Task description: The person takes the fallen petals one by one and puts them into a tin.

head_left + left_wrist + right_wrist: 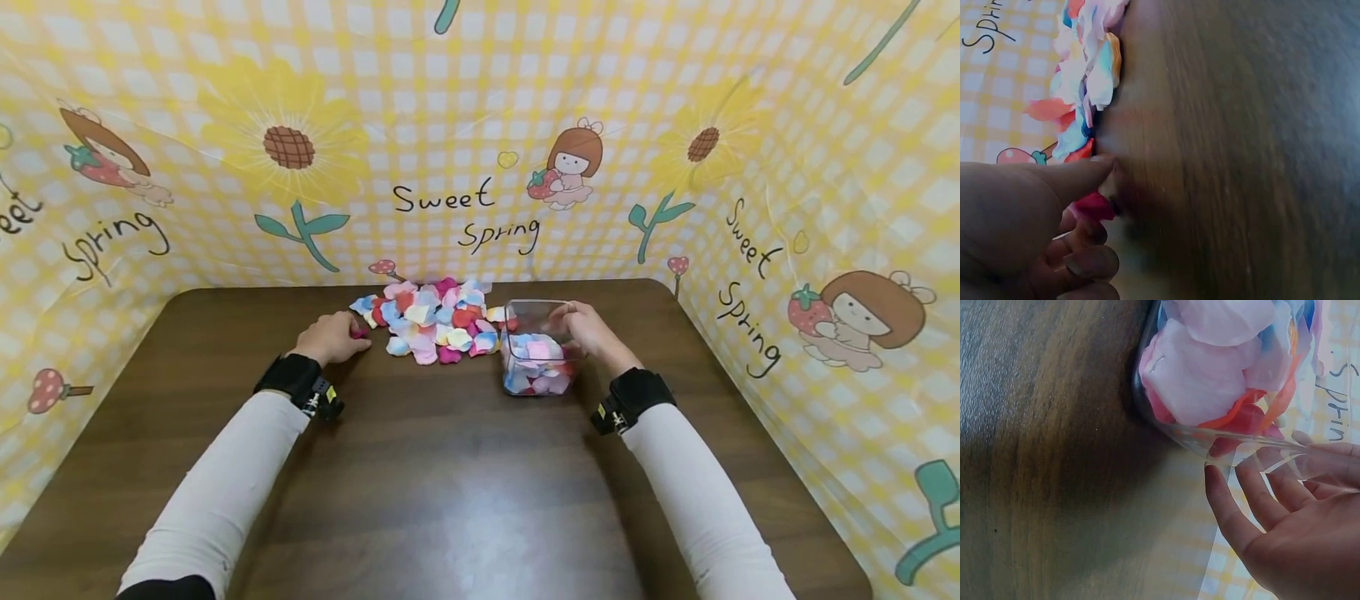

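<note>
At the left end of a loose pile of artificial flower petals (431, 321), my left hand (330, 337) pinches a dark pink petal (1094, 206) between thumb and fingers, close to the tabletop. The pile mixes pink, white, blue, red and cream petals. A clear square plastic box (540, 387) stands upright just right of the pile, partly filled with the same kind of petals (1200, 375). My right hand (588, 333) grips the box at its right wall and rim. In the right wrist view its fingers (1225, 506) lie along the clear wall.
The brown wooden table (450, 483) has rounded far corners. A yellow checked cloth (450, 108) printed with flowers and "Sweet Spring" hangs behind it and along both sides. The petal pile reaches nearly to the far edge.
</note>
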A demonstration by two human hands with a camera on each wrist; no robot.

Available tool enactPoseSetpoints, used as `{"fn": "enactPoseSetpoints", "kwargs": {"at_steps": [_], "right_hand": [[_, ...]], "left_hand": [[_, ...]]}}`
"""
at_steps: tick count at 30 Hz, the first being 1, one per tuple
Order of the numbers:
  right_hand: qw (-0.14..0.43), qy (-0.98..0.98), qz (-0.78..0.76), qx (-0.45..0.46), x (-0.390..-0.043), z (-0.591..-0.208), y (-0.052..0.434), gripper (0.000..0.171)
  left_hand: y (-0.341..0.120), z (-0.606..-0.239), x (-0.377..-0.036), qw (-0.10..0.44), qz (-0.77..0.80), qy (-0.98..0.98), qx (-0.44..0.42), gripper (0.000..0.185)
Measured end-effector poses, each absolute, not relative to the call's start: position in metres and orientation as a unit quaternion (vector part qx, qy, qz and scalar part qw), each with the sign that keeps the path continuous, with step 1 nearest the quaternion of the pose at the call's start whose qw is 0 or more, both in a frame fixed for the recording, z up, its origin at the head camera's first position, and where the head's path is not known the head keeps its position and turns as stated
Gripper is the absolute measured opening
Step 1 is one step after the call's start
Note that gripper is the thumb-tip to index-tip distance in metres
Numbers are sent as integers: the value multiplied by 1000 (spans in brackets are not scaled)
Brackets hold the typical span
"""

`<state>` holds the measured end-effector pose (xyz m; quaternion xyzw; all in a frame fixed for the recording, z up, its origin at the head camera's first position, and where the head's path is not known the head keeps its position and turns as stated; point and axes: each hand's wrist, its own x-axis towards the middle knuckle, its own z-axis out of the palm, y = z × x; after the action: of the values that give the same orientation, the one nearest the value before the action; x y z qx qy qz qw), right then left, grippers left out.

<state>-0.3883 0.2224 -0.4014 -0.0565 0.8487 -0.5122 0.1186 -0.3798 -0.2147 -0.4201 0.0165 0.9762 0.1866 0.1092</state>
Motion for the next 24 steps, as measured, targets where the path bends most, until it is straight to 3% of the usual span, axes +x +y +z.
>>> {"fn": "enactPoseSetpoints", "kwargs": {"at_steps": [3,8,15,20,24], "right_hand": [[126,843,-520,-50,-389,-405,221,41],[125,839,-528,-45,-390,-404,221,39],[111,840,-530,-47,-390,-400,223,40],[116,842,-524,-50,-390,-402,221,41],[112,846,-519,-46,-390,-402,224,40]], "left_hand": [[-215,-423,-379,102,189,977,13,27],[-202,-409,-377,38,207,975,68,24],[-106,-351,-372,-27,265,937,227,30],[-31,-332,-365,-12,281,909,307,18],[-6,-332,-366,2,291,904,315,18]]}}
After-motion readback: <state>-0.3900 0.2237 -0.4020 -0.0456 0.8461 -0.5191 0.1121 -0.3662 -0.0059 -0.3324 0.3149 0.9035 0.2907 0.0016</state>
